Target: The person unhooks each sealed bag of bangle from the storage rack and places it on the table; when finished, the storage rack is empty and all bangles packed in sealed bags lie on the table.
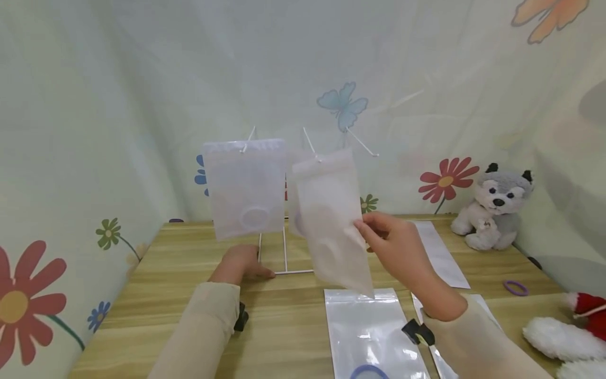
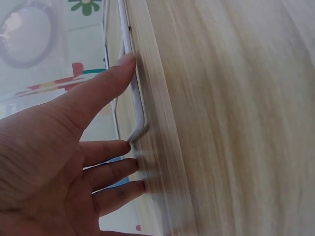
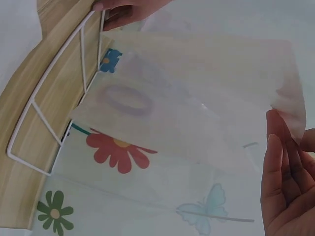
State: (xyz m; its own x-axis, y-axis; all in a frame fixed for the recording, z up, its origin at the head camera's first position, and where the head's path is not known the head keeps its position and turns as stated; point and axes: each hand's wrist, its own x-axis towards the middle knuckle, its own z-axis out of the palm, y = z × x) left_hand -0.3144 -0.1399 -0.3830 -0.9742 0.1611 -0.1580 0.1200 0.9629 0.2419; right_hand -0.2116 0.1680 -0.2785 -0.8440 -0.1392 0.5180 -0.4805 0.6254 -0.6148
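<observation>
My left hand (image 1: 242,260) holds the front corner of a white wire rack (image 1: 294,272). In the left wrist view its thumb lies along the rack's bar and its fingertips are at the bent corner. My right hand (image 1: 397,247) pinches the right edge of a translucent white bag (image 1: 331,210), its thumb in front. The bag hangs tilted by its top at the rack's middle hook (image 1: 311,145), with a faint round bulge inside. A second translucent bag (image 1: 243,179) hangs from the left hook with a ring (image 1: 255,216) showing through it. The right hook (image 1: 363,143) is bare.
On the wooden table (image 1: 161,305) lies a shiny zip bag (image 1: 364,326) with a purple ring (image 1: 369,371). More flat bags (image 1: 440,252) lie right of it. A loose purple ring (image 1: 515,287), a grey plush dog (image 1: 494,208) and a red-and-white plush (image 1: 563,334) are on the right.
</observation>
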